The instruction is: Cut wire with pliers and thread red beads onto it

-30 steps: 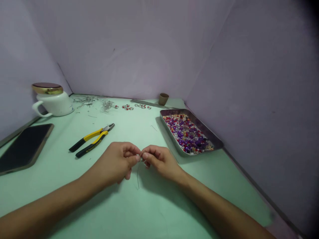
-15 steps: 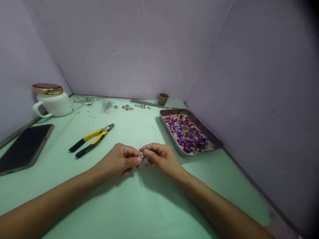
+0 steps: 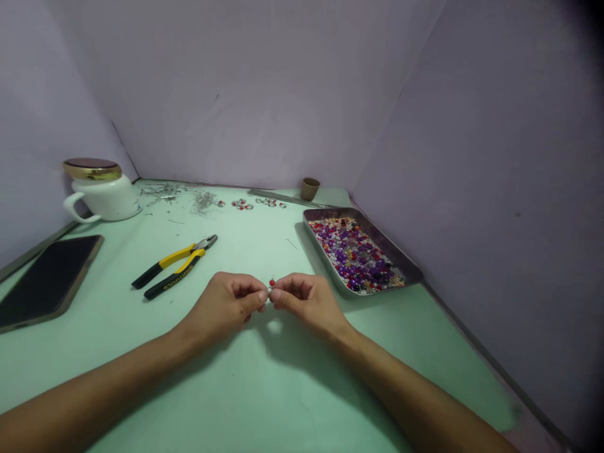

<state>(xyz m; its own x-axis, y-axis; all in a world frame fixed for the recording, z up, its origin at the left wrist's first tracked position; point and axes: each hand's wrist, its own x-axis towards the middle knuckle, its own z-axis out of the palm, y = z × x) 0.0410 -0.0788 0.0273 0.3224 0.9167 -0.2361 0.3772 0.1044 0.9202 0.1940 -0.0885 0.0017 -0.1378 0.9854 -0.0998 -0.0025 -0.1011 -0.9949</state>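
Observation:
Between my fingertips, above the green tabletop [image 3: 207,390], is a small beaded wire piece [image 3: 271,284] with a red bead at its top and pale beads below. My left hand [image 3: 240,299] pinches it from the left with thumb and forefinger. From the right, my right hand [image 3: 302,299] pinches the same piece. Fingers cover most of it, so its full shape is hidden. To the left lie pliers [image 3: 177,264] with yellow and black handles, their jaws pointing away from me.
A metal tray [image 3: 330,269] of mixed beads stands at the right. Along the back are a brown cup [image 3: 310,189], metal rods [image 3: 287,197], small red-and-clear beaded rings [image 3: 242,204] and wire scraps [image 3: 204,201]. A white lidded mug [image 3: 106,198] and a phone [image 3: 50,277] are at the left.
The piece has turned between my fingers, and its red bead now shows on top. The wire end that hung below my hands no longer shows there. Both hands stay in nearly the same place.

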